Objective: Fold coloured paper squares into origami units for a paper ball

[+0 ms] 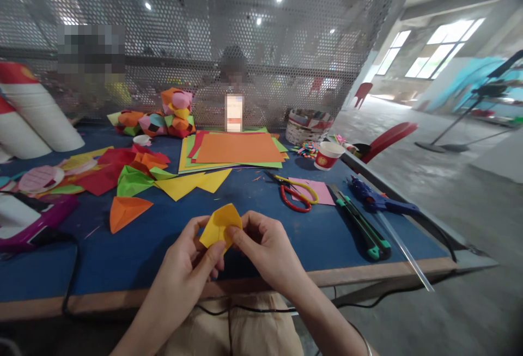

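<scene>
A folded piece of yellow paper [222, 224] is held up between both hands, just above the front edge of the blue table [134, 258]. My left hand [192, 255] grips its lower left side, thumb in front and fingers behind. On the right side, my right hand [263, 239] pinches it between thumb and fingers. An orange folded paper piece [128, 213] lies to the left of my hands. Beyond it are a green folded piece [134, 180] and flat yellow paper pieces [183, 183]. Scissors with red and yellow handles [297, 192] rest on a pink paper square [316, 190].
Coloured paper sheets [241, 148] are stacked at the back. On the right lie a utility knife [362, 228], a blue glue gun [378, 199] with a clear stick, and a paper cup [328, 155]. A purple device [44, 220] with a black cable sits left. A perforated screen [286, 45] stands behind.
</scene>
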Demonstrator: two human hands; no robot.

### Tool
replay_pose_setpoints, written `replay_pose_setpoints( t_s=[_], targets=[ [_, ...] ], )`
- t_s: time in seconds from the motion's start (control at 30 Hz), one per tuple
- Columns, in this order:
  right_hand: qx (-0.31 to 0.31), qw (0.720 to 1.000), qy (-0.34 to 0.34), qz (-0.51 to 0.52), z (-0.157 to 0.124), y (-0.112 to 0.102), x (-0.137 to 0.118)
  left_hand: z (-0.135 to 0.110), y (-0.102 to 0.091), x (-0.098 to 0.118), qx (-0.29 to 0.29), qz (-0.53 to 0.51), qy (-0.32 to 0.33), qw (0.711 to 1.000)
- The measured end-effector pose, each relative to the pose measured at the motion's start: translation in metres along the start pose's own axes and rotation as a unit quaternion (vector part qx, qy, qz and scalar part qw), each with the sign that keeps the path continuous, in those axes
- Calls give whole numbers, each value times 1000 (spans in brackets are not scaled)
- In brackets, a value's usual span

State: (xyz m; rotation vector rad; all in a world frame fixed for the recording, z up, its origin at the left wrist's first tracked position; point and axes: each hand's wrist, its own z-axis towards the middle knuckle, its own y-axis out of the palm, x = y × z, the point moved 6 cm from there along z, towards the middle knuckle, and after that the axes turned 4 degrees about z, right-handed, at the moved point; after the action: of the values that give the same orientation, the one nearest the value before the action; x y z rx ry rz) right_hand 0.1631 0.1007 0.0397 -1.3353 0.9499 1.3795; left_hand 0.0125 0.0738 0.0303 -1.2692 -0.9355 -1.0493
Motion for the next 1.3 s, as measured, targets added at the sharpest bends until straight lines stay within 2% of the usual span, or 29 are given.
replay_pose_setpoints(
  t_s=[0.17,0.57,0.87,1.3],
  targets=[
    [-14,999,-8,-35,-7,7,-6,8,-4,8,36,8,18,999],
    [-15,997,-38,-68,-15,15,-12,2,1,-4,100,-63,19,993],
    [-3,999,-25,-47,-13,11,-9,5,-2,-9,108,-79,0,991],
    [17,992,-56,-109,-14,4,-10,12,-11,3,61,58,32,996]
  ],
)
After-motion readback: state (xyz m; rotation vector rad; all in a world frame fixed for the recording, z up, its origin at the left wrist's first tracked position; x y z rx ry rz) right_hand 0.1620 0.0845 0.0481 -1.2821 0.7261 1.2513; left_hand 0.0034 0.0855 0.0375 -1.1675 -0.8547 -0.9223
